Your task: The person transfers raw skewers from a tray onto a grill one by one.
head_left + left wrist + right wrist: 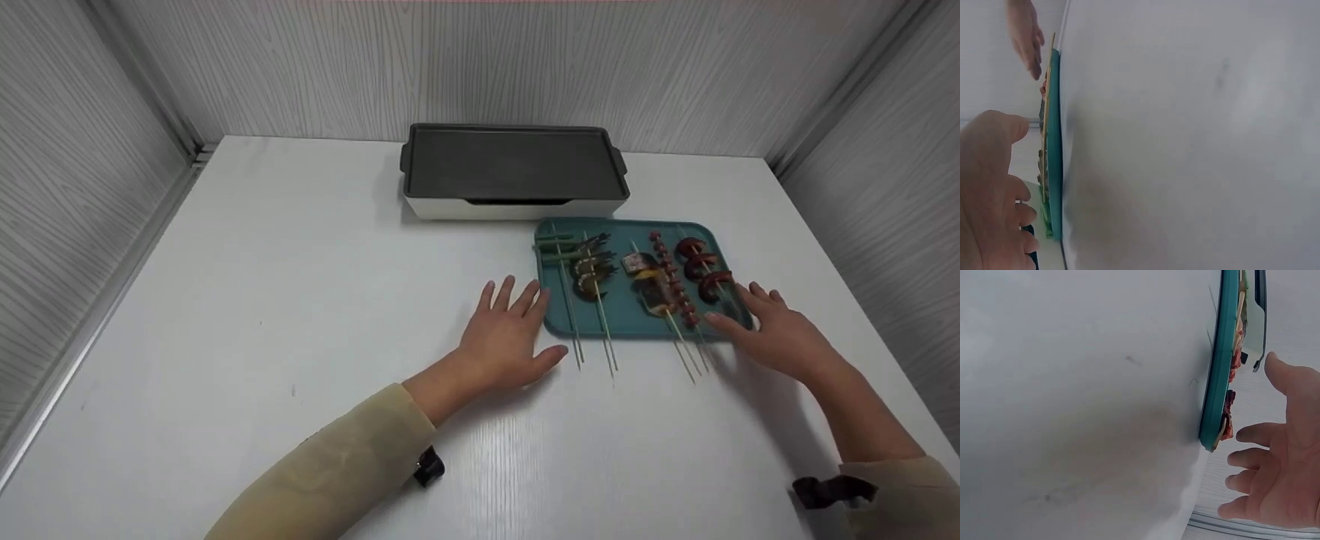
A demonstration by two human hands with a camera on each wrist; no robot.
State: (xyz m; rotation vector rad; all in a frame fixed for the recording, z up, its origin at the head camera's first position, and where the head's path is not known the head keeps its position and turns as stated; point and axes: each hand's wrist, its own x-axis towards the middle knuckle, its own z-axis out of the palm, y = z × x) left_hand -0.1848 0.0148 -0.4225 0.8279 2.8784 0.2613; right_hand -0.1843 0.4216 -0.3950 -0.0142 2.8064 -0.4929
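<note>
A teal tray [630, 327] carries several food skewers on thin sticks. At its left lie a green vegetable skewer [556, 257] and a brownish shrimp-like skewer [589, 276]. A mixed skewer [651, 285], a skewer of small red pieces [673, 282] and one of dark red curled pieces [703, 268] lie farther right. My left hand [501, 339] is beside the tray's left edge, fingers spread, holding nothing. By the lower right corner is my right hand [784, 337], fingers extended, also empty-handed; whether it touches the tray I cannot tell.
Behind the tray stands a grill [517, 161] with a dark flat top and a pale base, close to the back wall [510, 67]. Several stick ends overhang the tray's near edge. Panelled walls border the white table [300, 300] on both sides.
</note>
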